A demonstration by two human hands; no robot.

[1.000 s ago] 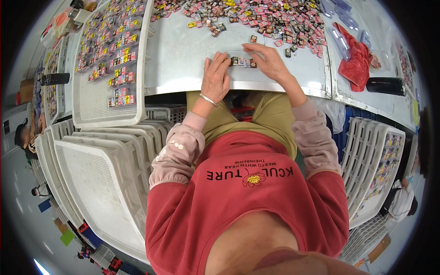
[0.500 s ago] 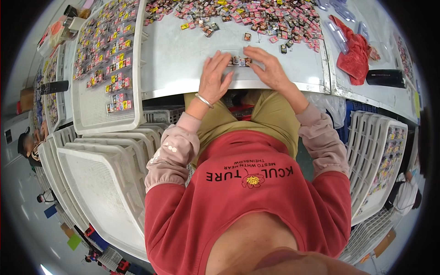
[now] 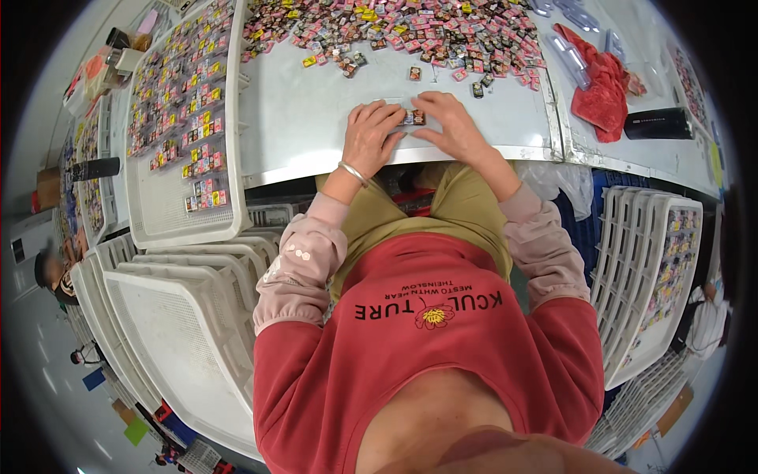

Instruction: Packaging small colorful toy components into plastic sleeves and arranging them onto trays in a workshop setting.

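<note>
Small printed-block row (image 3: 414,118) on metal-edged table (image 3: 292,107), between hands. Over row's left end: left hand (image 3: 371,134), part-open, grip hidden. Right of row: right hand (image 3: 448,129), thumb and fingers apart, nothing visibly gripped. Uneven finger pressure could skew row.

A bright workroom with pale surfaces and stacked trays.
The pale, metal-edged tabletop (image 3: 308,130) meets a second tabletop (image 3: 655,156) at a dark seam on the right; white perforated trays (image 3: 178,347) lean stacked at the left, more white trays (image 3: 643,355) stand at the right, and light streaks (image 3: 49,379) gleam on the grey floor (image 3: 59,403).
</note>
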